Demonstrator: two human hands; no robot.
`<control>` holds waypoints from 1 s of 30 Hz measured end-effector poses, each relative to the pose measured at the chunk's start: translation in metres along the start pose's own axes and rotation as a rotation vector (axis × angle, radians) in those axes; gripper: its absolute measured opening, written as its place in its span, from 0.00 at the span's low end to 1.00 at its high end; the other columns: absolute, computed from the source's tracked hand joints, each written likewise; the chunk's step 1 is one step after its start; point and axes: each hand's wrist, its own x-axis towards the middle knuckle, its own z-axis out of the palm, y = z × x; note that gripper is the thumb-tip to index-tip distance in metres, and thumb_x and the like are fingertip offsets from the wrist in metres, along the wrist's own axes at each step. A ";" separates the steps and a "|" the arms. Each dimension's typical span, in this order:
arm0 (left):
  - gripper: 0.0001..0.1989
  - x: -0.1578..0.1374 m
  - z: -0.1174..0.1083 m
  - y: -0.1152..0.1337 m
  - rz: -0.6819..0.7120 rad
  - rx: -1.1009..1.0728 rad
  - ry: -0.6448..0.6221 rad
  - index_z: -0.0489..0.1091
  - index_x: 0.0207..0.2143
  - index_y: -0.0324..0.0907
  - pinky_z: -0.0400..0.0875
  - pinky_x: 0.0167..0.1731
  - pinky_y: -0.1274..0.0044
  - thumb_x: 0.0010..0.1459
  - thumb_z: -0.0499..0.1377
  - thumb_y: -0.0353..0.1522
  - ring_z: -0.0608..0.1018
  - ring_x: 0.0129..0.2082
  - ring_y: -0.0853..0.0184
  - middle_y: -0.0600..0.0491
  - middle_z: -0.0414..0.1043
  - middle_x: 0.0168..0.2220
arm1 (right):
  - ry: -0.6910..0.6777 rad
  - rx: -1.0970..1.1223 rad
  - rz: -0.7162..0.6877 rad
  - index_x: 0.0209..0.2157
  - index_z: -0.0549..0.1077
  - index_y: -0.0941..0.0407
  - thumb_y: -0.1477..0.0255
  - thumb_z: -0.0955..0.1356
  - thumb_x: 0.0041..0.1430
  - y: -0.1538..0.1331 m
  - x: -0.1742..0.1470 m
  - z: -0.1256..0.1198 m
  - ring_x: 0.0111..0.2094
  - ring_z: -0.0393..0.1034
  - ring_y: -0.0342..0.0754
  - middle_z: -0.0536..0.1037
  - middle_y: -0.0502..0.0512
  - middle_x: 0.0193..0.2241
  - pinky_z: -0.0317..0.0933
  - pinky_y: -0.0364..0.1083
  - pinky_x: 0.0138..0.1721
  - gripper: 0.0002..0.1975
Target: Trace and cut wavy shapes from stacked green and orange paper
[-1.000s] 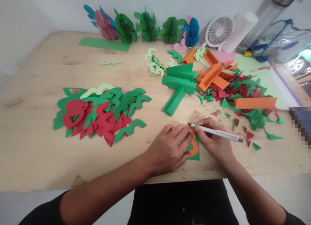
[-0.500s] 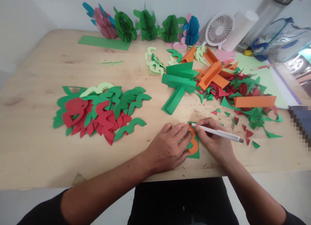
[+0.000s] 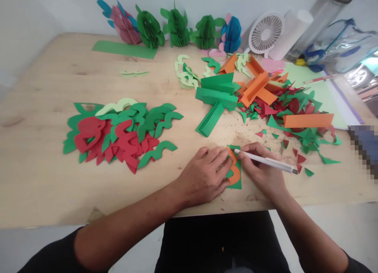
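Note:
My left hand (image 3: 205, 176) lies flat with its fingers stretched over an orange wavy paper cutout (image 3: 235, 174), pressing it onto a green paper piece (image 3: 238, 183). Part of both papers is hidden under the fingers. In my right hand (image 3: 262, 168) is a white pen (image 3: 270, 162), pinched near its tip. The tip meets the papers' upper right, by the cutout's edge. To the left spreads a pile of green cutouts (image 3: 158, 151) and red cutouts (image 3: 90, 133), with a pale green one (image 3: 118, 106) on top.
Folded green strips (image 3: 217, 98) and folded orange strips (image 3: 256, 88) lie beyond my hands. Paper scraps (image 3: 313, 137) are heaped at the right. Honeycomb paper figures (image 3: 178, 29), a white fan (image 3: 266, 34) and a clear bag (image 3: 348, 45) stand along the back.
The pen tip has shifted slightly right, away from my left fingers. My left hand still presses the papers. The whole view has moved a little.

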 end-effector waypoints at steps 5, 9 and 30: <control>0.21 0.000 0.000 0.000 -0.001 -0.003 -0.007 0.66 0.56 0.35 0.63 0.48 0.64 0.65 0.52 0.38 0.67 0.56 0.53 0.41 0.67 0.56 | 0.012 -0.015 -0.006 0.28 0.71 0.53 0.65 0.68 0.56 0.001 -0.004 -0.002 0.18 0.61 0.40 0.73 0.47 0.19 0.56 0.40 0.19 0.07; 0.22 0.001 -0.001 0.000 -0.003 0.006 -0.020 0.66 0.56 0.35 0.63 0.48 0.64 0.66 0.50 0.39 0.67 0.56 0.53 0.40 0.66 0.57 | 0.016 -0.009 -0.013 0.29 0.71 0.53 0.65 0.68 0.57 0.004 -0.007 -0.002 0.20 0.65 0.42 0.75 0.48 0.21 0.59 0.41 0.22 0.07; 0.22 0.000 -0.002 0.001 0.012 0.046 -0.003 0.67 0.55 0.34 0.63 0.47 0.64 0.66 0.51 0.39 0.68 0.54 0.53 0.40 0.67 0.56 | 0.056 -0.041 -0.028 0.29 0.72 0.55 0.68 0.68 0.57 0.005 -0.021 -0.006 0.19 0.62 0.39 0.73 0.46 0.21 0.54 0.40 0.20 0.06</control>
